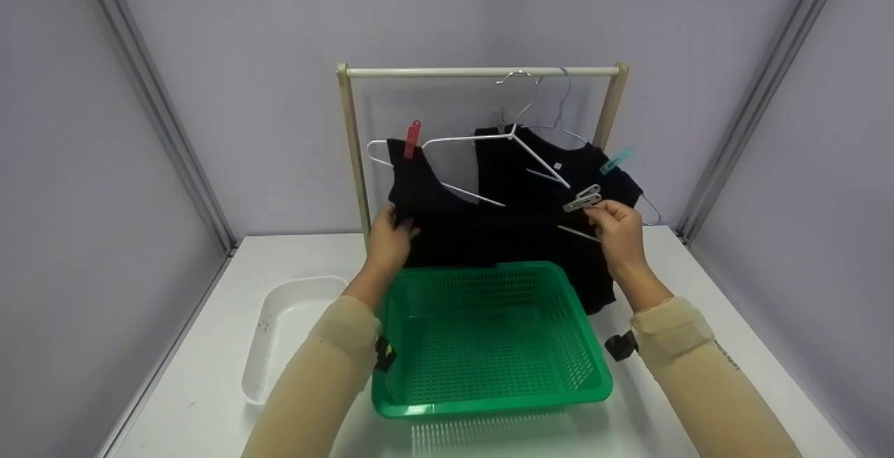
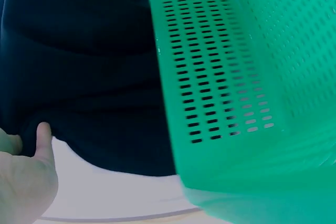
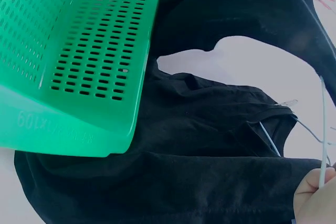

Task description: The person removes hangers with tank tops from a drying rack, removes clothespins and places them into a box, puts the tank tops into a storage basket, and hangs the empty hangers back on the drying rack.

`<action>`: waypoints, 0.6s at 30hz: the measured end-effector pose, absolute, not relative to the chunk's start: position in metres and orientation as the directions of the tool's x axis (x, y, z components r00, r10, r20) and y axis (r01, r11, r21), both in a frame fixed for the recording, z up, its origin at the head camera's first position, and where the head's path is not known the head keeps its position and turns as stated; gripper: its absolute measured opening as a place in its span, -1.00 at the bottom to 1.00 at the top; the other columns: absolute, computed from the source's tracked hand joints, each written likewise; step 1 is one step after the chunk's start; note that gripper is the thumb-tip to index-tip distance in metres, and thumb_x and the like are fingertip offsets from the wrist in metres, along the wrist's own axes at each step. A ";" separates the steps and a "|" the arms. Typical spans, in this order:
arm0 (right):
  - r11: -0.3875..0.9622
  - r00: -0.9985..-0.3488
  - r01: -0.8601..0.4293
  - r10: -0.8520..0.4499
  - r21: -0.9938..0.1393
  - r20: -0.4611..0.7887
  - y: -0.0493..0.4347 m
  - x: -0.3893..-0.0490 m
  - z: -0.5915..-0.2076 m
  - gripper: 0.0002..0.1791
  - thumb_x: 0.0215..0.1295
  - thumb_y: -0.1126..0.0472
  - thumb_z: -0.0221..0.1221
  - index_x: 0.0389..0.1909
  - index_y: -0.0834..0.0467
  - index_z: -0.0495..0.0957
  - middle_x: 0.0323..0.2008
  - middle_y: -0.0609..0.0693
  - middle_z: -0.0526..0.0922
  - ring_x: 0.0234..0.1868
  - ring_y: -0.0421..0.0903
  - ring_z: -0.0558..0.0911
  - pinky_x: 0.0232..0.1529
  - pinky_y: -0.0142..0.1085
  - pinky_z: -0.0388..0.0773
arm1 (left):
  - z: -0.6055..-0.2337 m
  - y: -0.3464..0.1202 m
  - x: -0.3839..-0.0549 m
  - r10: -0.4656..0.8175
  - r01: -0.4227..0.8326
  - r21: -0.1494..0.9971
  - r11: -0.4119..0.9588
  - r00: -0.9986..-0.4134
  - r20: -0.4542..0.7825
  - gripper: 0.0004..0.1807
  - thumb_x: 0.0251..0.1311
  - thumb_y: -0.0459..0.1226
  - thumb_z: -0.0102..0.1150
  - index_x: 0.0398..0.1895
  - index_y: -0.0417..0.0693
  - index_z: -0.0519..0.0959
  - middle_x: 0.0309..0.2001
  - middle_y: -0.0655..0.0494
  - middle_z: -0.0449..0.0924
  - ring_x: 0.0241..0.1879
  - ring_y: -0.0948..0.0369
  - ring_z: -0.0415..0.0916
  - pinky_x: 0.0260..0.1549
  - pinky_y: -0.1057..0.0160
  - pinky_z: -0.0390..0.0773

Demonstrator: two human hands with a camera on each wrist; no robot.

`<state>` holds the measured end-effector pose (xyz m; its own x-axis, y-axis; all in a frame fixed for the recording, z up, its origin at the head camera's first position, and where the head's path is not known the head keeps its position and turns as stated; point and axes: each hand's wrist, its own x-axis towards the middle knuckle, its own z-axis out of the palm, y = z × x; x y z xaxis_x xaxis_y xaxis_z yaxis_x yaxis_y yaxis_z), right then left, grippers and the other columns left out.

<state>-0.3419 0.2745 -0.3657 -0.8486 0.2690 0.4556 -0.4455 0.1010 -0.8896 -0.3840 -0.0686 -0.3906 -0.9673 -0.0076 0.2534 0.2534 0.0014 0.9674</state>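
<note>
The count shows one rack point(image 1: 433, 72), one green basket point(image 1: 489, 405), one white tray point(image 1: 290, 329), two hangers point(image 1: 464, 139), two black garments point(image 1: 461, 234), four clothespins point(image 1: 412, 139) (one red, one teal, two grey), one left hand point(image 1: 390, 238) and one right hand point(image 1: 621, 232).

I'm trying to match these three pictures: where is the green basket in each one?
Head view: the green basket sits at lower centre, between the two forearms.
Left wrist view: the basket fills the right half, cut off by the frame.
Right wrist view: the basket takes up the upper left, also cut off.
Shared landmark: the black cloth, beyond the basket in the head view, left of it in the left wrist view.
</note>
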 end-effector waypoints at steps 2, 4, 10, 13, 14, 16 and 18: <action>0.108 -0.842 -0.452 0.277 -0.885 0.464 0.275 -0.342 -0.366 -0.71 0.31 0.45 0.14 -0.64 0.37 0.46 -0.68 -0.10 0.44 -0.73 -0.30 0.22 -0.64 -0.44 0.19 | -0.383 -0.067 -0.382 -0.037 0.283 0.959 0.010 -0.958 0.283 -0.64 0.49 -0.49 -0.14 0.29 -0.39 0.31 0.31 -0.31 0.36 0.27 -0.09 0.42 0.11 0.22 0.56; 0.116 -0.836 -0.455 0.287 -0.883 0.468 0.275 -0.343 -0.367 -0.72 0.32 0.45 0.14 -0.61 0.45 0.43 -0.68 -0.11 0.44 -0.73 -0.31 0.22 -0.65 -0.45 0.19 | -0.375 -0.066 -0.380 -0.062 0.309 0.951 0.008 -0.949 0.309 -0.71 0.48 -0.48 -0.12 0.19 -0.39 0.36 0.25 -0.30 0.42 0.22 -0.08 0.47 0.08 0.22 0.58; 0.130 -0.825 -0.461 0.303 -0.878 0.478 0.275 -0.344 -0.370 -0.71 0.30 0.45 0.14 -0.53 0.60 0.40 -0.68 -0.11 0.44 -0.69 -0.31 0.25 -0.62 -0.45 0.21 | -0.356 -0.061 -0.373 -0.111 0.343 0.938 -0.046 -0.935 0.337 -0.76 0.44 -0.49 -0.05 0.11 -0.38 0.44 0.11 -0.26 0.54 0.12 -0.01 0.56 0.03 0.24 0.60; 0.121 -0.820 -0.470 0.307 -0.874 0.483 0.275 -0.344 -0.370 -0.71 0.30 0.45 0.13 -0.61 0.49 0.42 -0.68 -0.13 0.44 -0.68 -0.30 0.26 -0.60 -0.45 0.22 | -0.343 -0.060 -0.367 -0.123 0.375 0.923 -0.090 -0.924 0.363 -0.78 0.43 -0.49 -0.04 0.08 -0.37 0.47 0.05 -0.24 0.59 0.06 0.03 0.59 0.03 0.23 0.61; 0.121 -0.818 -0.471 0.309 -0.874 0.484 0.274 -0.344 -0.369 -0.71 0.30 0.44 0.14 -0.63 0.44 0.44 -0.68 -0.13 0.44 -0.68 -0.30 0.26 -0.61 -0.45 0.21 | -0.339 -0.060 -0.365 -0.127 0.390 0.915 -0.109 -0.918 0.376 -0.79 0.43 -0.50 -0.04 0.06 -0.37 0.47 0.04 -0.24 0.60 0.04 0.03 0.59 0.03 0.22 0.61; 0.120 -0.815 -0.474 0.314 -0.872 0.486 0.274 -0.344 -0.369 -0.70 0.31 0.44 0.14 -0.65 0.35 0.46 -0.67 -0.13 0.44 -0.67 -0.30 0.26 -0.60 -0.45 0.22 | -0.332 -0.059 -0.362 -0.128 0.411 0.901 -0.137 -0.909 0.396 -0.80 0.42 -0.50 -0.03 0.04 -0.36 0.48 0.01 -0.23 0.62 0.00 0.06 0.60 0.02 0.21 0.61; 0.119 -0.814 -0.474 0.320 -0.873 0.486 0.273 -0.343 -0.368 -0.69 0.32 0.44 0.14 -0.65 0.32 0.46 -0.67 -0.14 0.44 -0.66 -0.29 0.27 -0.60 -0.45 0.24 | -0.327 -0.059 -0.360 -0.121 0.427 0.892 -0.147 -0.903 0.412 -0.81 0.42 -0.48 0.01 0.02 -0.36 0.49 -0.03 -0.22 0.63 -0.04 0.09 0.61 0.00 0.21 0.62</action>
